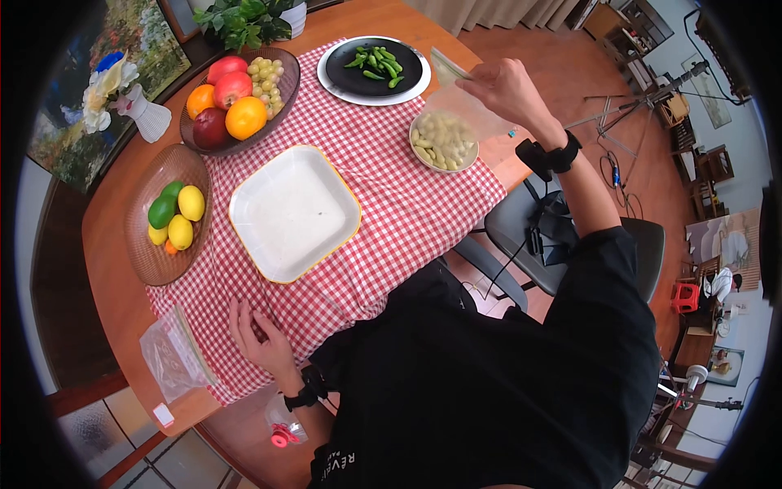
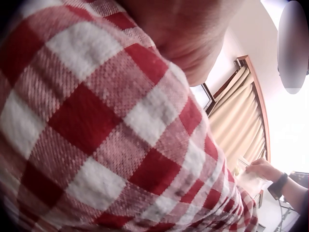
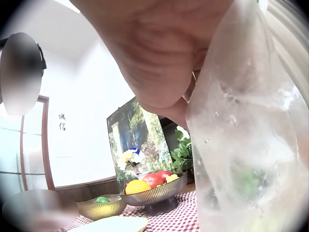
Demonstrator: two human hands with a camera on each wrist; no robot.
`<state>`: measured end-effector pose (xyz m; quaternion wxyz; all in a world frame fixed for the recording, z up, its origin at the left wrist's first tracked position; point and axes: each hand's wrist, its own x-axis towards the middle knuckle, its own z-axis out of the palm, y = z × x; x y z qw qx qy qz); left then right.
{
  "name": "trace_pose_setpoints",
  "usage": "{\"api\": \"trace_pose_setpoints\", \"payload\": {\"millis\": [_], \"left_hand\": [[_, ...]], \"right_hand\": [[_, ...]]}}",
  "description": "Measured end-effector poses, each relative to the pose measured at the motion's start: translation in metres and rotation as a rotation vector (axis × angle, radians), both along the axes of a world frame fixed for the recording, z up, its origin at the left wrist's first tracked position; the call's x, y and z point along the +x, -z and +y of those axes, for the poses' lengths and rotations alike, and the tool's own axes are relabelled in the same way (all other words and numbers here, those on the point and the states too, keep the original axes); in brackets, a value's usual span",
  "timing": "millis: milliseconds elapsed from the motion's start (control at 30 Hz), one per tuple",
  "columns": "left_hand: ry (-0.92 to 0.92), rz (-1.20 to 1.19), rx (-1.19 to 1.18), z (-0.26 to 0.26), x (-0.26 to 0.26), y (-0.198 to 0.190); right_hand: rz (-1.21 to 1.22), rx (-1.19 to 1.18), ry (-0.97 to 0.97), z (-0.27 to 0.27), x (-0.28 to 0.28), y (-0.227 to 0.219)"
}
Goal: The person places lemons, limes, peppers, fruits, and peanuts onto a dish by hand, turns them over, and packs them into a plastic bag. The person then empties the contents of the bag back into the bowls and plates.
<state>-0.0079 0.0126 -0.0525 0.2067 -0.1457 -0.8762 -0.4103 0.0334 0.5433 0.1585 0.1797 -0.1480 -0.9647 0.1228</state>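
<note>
In the head view my right hand [image 1: 509, 90] pinches the top edge of a clear zip bag [image 1: 463, 110], which hangs partly over a bowl of pale green pods [image 1: 440, 152]. The same bag [image 3: 246, 125] fills the right side of the right wrist view, beside my right hand [image 3: 154, 53]. My left hand [image 1: 265, 346] rests on the checked cloth [image 1: 383, 204] near the table's front edge, fingers loosely spread, holding nothing. Another clear zip bag [image 1: 173, 354] lies to its left. An empty white square dish [image 1: 295, 213] sits mid-table.
A black plate of green peppers [image 1: 357, 77] stands at the back, with a fruit bowl [image 1: 285, 102] to its left. A second bowl [image 1: 138, 232] holds lemons and green fruit. A white vase [image 1: 149, 121] and a potted plant [image 1: 236, 23] are behind; a chair [image 1: 648, 253] is at right.
</note>
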Motion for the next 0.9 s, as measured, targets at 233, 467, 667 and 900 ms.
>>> {"api": "trace_pose_setpoints", "payload": {"millis": [233,467,667,900], "left_hand": [[-0.007,-0.001,0.031,0.002,-0.002,-0.002],[-0.010,0.038,-0.006,0.002,-0.001,-0.002],[0.001,0.044,0.029,0.000,-0.003,0.002],[0.011,0.065,-0.007,0.000,-0.004,0.001]], "right_hand": [[-0.022,-0.132,0.132,0.007,0.007,-0.009],[0.137,-0.161,-0.023,0.020,0.012,-0.001],[0.014,-0.099,0.024,0.013,0.016,-0.018],[0.078,0.007,-0.017,0.033,0.000,-0.011]]}}
